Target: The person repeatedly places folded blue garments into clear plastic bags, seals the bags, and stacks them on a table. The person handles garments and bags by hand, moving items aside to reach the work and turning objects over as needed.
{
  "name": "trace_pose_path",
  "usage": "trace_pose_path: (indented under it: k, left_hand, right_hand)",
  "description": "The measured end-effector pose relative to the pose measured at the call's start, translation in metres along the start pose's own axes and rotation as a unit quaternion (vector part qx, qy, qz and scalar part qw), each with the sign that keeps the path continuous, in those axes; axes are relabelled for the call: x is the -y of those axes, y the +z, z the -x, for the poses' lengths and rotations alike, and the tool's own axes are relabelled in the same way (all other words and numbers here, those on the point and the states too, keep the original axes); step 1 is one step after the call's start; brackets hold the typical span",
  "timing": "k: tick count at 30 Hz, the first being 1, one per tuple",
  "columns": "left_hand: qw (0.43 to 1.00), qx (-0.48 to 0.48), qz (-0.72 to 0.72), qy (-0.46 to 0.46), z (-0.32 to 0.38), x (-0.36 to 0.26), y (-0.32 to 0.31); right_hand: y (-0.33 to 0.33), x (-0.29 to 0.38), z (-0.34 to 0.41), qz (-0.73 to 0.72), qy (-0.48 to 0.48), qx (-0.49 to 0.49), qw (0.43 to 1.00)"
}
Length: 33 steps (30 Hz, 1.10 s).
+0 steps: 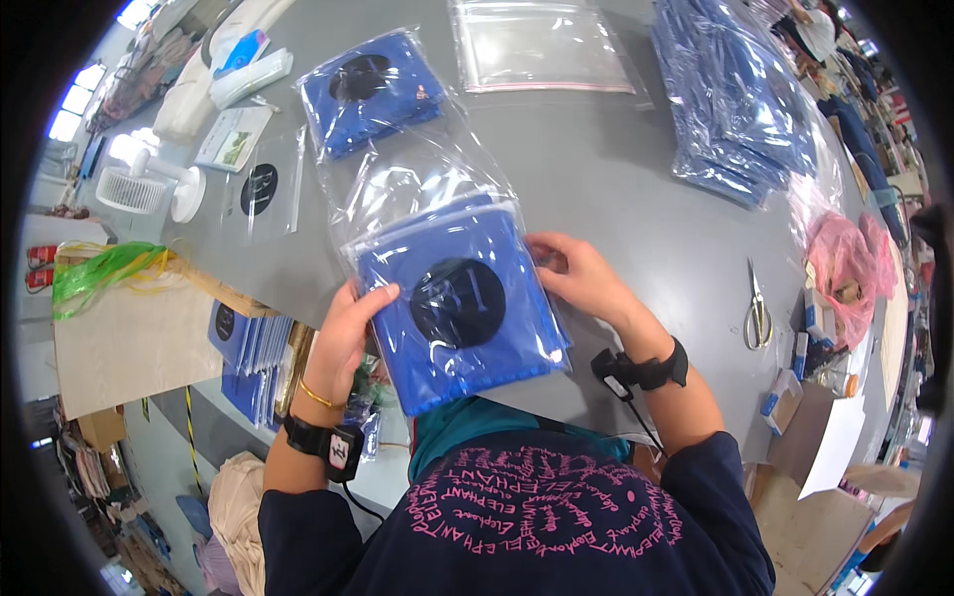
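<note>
A clear plastic bag with folded blue fabric (462,298) inside, a black round print on its front, lies tilted before me. My left hand (346,335) grips its left edge, thumb on top and fingers hidden beneath. At its right edge is my right hand (574,272), fingers curled against the side and partly hidden, so its hold is unclear. Beyond it, another bagged blue fabric piece (369,89) lies on the grey table, with loose clear film between the two. A stack of empty clear bags (544,52) lies at the top. Bagged blue pieces (730,97) are piled at the upper right.
Scissors (756,305) lie on the right of the table (618,201), near a pink plastic bag (842,276) and small boxes (782,402). At left stand a white fan (141,186), a flat printed bag (261,186) and a box of blue packets (253,350).
</note>
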<state>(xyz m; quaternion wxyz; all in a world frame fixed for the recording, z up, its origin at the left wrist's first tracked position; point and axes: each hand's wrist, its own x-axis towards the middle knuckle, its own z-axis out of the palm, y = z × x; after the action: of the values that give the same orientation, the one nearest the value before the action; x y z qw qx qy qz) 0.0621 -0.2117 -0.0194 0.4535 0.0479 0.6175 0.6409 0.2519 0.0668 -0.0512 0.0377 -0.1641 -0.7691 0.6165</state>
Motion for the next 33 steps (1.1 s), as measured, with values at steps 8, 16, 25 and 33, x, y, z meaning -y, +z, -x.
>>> trace_pose_path:
  k: [8,16,25,33]
  left_hand:
    - [0.998,0.047,-0.038,0.001,0.064,0.039,-0.024]
    - [0.944,-0.071,-0.306,0.103,0.079,0.062,-0.027]
    - [0.913,-0.021,-0.39,0.115,0.135,0.09,-0.02]
    - [0.955,-0.039,-0.279,0.097,0.121,0.11,-0.003]
  right_hand:
    - [0.011,0.005,0.045,-0.161,0.188,0.024,0.969]
    - [0.007,0.003,0.04,-0.022,0.167,0.027,0.985]
    - [0.005,0.023,0.105,0.068,0.185,0.154,0.968]
    - [0.018,0.007,0.114,-0.012,0.248,0.113,0.962]
